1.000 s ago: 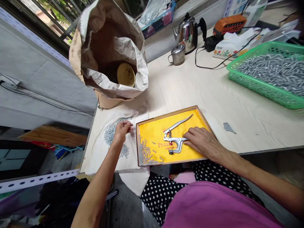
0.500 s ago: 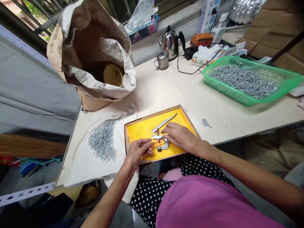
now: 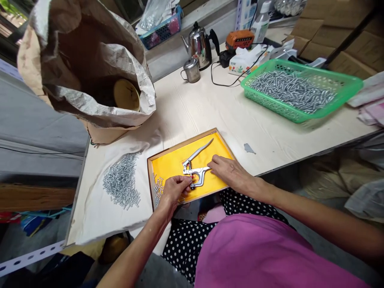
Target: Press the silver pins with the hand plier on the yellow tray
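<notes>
The person's left hand (image 3: pixel 175 190) is reaching over the near edge of a yellow tray (image 3: pixel 168 164), its thumb and forefinger pressing together just beside the lower end of the metal pliers (image 3: pixel 196 171). Whether a small pin is sitting between those fingertips, one cannot tell. The right hand (image 3: pixel 226 172) is curling its fingers closed around the end of the pliers' lower handle. The pliers are lying in the tray, their upper handle standing wide apart from the lower one. Loose pins (image 3: pixel 158 188) are lying at the tray's left side. To the left, a larger pile of pins (image 3: pixel 121 182) is resting on a white cloth (image 3: pixel 96 218). Farther right, a green basket (image 3: pixel 270 106) is holding many more pins.
</notes>
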A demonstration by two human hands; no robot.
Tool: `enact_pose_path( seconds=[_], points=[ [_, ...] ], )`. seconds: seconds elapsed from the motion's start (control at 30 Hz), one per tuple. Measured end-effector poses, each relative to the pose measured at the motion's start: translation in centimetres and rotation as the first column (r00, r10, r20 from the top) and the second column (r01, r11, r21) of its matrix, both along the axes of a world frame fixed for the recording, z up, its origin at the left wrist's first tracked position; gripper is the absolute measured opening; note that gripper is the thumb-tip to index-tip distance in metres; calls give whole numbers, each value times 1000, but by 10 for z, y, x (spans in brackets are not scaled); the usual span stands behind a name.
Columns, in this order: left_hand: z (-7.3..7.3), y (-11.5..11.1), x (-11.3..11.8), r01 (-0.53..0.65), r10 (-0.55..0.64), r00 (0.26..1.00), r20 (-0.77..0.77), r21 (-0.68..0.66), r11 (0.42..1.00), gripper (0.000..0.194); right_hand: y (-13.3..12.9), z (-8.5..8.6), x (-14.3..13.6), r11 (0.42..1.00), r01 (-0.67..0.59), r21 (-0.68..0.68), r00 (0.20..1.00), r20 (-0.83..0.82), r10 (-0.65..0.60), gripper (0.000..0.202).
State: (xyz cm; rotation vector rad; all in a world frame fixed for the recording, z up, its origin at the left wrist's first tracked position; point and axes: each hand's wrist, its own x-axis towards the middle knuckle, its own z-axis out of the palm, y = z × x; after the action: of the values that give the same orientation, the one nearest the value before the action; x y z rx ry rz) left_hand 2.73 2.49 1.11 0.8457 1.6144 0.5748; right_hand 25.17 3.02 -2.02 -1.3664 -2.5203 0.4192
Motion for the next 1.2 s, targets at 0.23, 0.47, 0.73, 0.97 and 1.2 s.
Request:
enact_pose_path(
  seconds=[0.23,0.47,0.73,0.97,1.2],
  points=[
    [3,-1,4,22,-23,996,-85,-13,1000,40,-1,9,1,1000,18,11,999,36,-19,19],
    [7,-1,7,64,-74,984,-160,-65,996,30,-1,9,-2,998,40,49,996,79,-44,18],
    [7,-1,9,99,-106,972,-208,-42,994,26,-1,8,-2,999,37,-10,997,62,-37,15],
    [5,-6,8,72,-55,986,-158,102,992,31,10,6,1,997,24,-72,998,55,-20,15],
    [1,-28,6,223,-111,938,-329,323,920,19,49,7,-9,997,1,81,999,43,-5,24]
  ],
)
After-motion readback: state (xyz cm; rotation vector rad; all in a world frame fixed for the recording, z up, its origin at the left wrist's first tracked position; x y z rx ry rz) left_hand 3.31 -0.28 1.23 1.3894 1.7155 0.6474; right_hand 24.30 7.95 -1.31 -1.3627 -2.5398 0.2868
